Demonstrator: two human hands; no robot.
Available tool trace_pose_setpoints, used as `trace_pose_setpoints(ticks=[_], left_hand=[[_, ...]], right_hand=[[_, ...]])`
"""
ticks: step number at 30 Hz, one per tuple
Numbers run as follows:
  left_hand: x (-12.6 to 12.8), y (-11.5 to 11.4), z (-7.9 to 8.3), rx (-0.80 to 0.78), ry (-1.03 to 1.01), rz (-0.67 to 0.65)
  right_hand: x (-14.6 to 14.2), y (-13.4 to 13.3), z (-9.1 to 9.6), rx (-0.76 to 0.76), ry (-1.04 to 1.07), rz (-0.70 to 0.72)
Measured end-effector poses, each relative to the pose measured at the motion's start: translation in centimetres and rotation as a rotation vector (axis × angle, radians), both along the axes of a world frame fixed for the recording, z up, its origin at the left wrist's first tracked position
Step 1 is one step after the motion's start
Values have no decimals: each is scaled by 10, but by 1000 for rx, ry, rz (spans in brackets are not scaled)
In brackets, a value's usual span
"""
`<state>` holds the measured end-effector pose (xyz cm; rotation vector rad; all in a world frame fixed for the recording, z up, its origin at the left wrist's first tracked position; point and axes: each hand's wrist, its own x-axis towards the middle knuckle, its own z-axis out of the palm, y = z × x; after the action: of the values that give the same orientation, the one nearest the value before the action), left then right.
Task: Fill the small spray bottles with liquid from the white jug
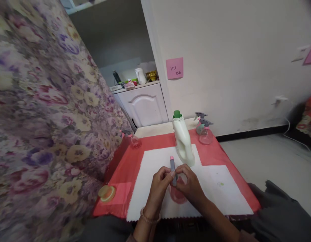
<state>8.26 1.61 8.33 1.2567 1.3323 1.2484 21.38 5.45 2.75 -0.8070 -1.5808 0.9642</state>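
Both my hands are at a small spray bottle with a clear pinkish body (177, 196) and a grey spray head (173, 166) tipped with a pink nozzle. My left hand (162, 181) is closed on the spray head from the left, its thumb against the grey part. From the right, my right hand (190, 184) curls its fingers around the neck just below the head. My palms and fingers hide the collar. Right behind stands a tall pale green jug (182, 139) with a handle and a green piece in its mouth.
White cloths (150, 174) lie over a red table cover (117, 178). A spray bottle (135, 142) stands at the left, and two more, one in front (206, 136), at the back right. A roll of tape (107, 194) lies front left. A floral curtain (57, 134) hangs close by.
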Motion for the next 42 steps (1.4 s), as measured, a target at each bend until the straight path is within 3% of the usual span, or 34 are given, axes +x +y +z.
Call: trace_pose_setpoints(ticks=[2, 7, 13, 18, 23, 29, 34, 39, 42], left_hand=[[0, 0, -1, 3, 3, -1], [1, -1, -1, 22, -2, 6], [1, -2, -1, 12, -6, 20], [0, 0, -2, 2, 16, 34], [-1, 0, -1, 5, 35, 24], [0, -1, -1, 24, 46, 5], [3, -4, -1, 15, 30, 7], [4, -4, -1, 12, 2, 32], [5, -3, -1, 13, -7, 29]], right_hand=[[0, -1, 1, -27, -13, -4], [6, 0, 2, -24, 6, 201], [1, 1, -4, -11, 13, 22], [3, 2, -2, 31, -6, 170], [-1, 2, -3, 8, 31, 25], [4, 1, 1, 42, -6, 172], [2, 0, -2, -12, 59, 47], [5, -1, -1, -1, 44, 200], [4, 0, -4, -4, 63, 129]])
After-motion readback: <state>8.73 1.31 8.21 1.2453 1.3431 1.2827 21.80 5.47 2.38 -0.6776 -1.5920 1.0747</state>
